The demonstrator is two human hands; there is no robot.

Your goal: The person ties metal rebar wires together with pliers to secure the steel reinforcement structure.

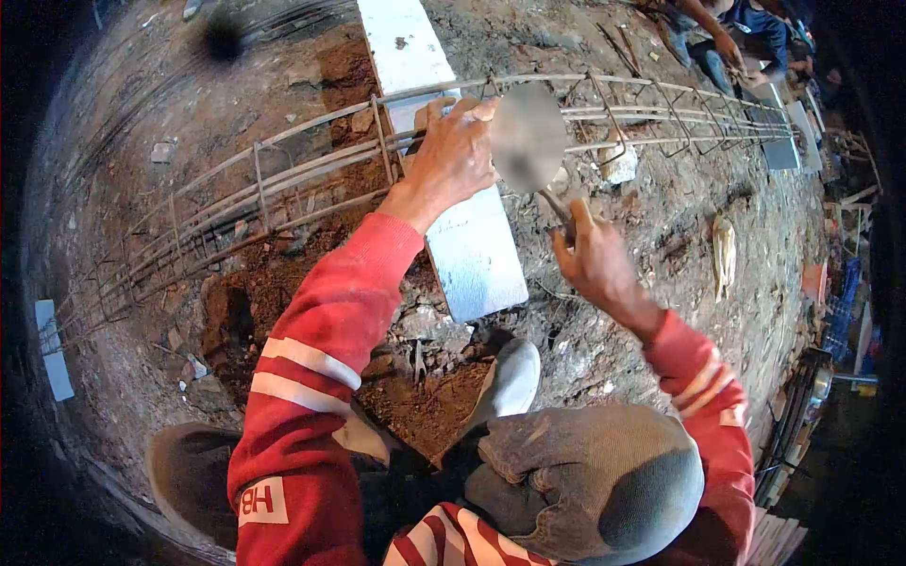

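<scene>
A long rebar cage (264,189) of several bars and stirrups rests across a pale white board (478,255). My left hand (451,156) is closed at the cage's upper bars, above the board. Its fingertips are partly hidden by a round blurred patch. In my right hand (604,264) is a thin metal tool (557,204), its shaft pointing up and left toward the cage. The tool's far end disappears behind the blurred patch, so its exact kind does not show.
Rough soil and stones surround my shoe (514,377). Another white board (54,349) lies under the cage's left end, with a grey board (776,137) at its right end. A co-worker (746,42) crouches at top right. A pale bundle (724,257) lies to the right.
</scene>
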